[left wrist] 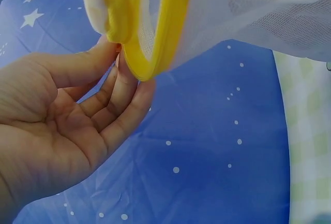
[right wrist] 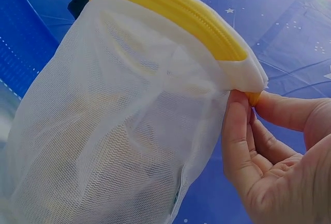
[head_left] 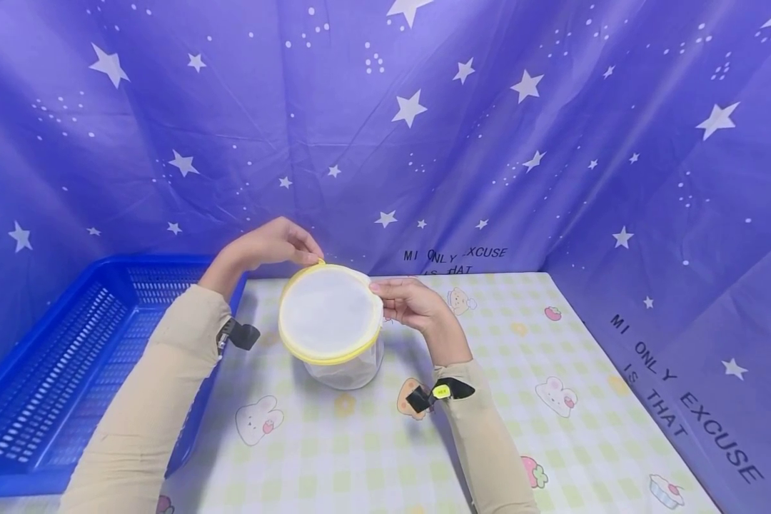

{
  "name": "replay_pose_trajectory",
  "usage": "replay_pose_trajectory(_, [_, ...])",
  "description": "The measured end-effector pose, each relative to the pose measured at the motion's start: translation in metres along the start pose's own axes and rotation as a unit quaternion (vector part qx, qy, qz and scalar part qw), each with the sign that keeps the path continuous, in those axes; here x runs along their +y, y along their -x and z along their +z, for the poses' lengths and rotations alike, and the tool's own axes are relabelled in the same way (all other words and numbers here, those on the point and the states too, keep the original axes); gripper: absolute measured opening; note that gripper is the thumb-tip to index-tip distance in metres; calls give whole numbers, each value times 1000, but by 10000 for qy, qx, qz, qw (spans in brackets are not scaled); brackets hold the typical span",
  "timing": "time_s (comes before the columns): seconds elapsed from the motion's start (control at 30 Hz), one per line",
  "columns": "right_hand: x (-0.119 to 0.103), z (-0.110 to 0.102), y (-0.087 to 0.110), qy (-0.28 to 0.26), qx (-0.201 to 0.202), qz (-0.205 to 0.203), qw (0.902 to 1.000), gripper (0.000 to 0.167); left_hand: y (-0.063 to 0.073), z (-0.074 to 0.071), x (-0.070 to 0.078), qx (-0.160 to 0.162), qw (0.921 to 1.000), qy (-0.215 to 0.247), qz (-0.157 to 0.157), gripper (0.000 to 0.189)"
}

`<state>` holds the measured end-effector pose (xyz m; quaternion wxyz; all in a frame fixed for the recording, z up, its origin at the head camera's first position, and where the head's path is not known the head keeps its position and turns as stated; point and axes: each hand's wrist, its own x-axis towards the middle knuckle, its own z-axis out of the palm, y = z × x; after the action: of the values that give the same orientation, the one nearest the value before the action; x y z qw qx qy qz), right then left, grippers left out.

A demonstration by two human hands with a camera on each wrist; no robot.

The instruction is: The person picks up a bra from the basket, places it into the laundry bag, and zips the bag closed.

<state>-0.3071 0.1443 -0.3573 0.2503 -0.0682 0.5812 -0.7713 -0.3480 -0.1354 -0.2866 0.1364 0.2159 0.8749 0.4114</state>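
A round white mesh laundry bag [head_left: 329, 314] with a yellow zipper [head_left: 334, 356] around its top hangs between the two hands, tilted toward the camera. At the far left of its rim, the left hand [head_left: 271, 243] pinches the zipper edge between thumb and fingers. In the left wrist view the yellow zipper [left wrist: 173, 25] shows a gap between its two edges beside the fingers. On the opposite side, the right hand [head_left: 416, 301] pinches the rim where the zipper ends, by a white fabric tab [right wrist: 245, 76]. See-through mesh forms the bag's body [right wrist: 103, 120]; its contents cannot be made out.
A blue plastic basket [head_left: 205, 421] with slotted walls stands at the left. Under the hands lies a checked tablecloth [head_left: 334, 457] printed with cartoon figures. A purple star-patterned curtain [head_left: 334, 107] hangs at the back and right.
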Motion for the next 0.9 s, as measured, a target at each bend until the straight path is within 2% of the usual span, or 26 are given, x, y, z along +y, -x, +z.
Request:
replay_pose_trajectory(0.23, [0, 1, -1, -132, 123, 30, 9998, 23, -3, 3, -1, 490, 9986, 106, -167, 14])
replay_pose_trajectory(0.33, [0, 1, -2, -88, 166, 11, 9998, 23, -4, 5, -2, 603, 9976, 158, -297, 10])
replay_pose_trajectory(0.5, [-1, 1, -1, 78, 222, 5, 9997, 22, -6, 6, -4, 611, 9972, 121, -406, 7])
replay_pose_trajectory(0.77, [-4, -2, 2, -187, 247, -82, 9995, 25, -4, 5, -2, 591, 9969, 142, -506, 10])
replay_pose_trajectory(0.9, [-5, -4, 3, -249, 384, -82, 9989, 29, -4, 5, -3, 644, 9963, 122, -547, 12])
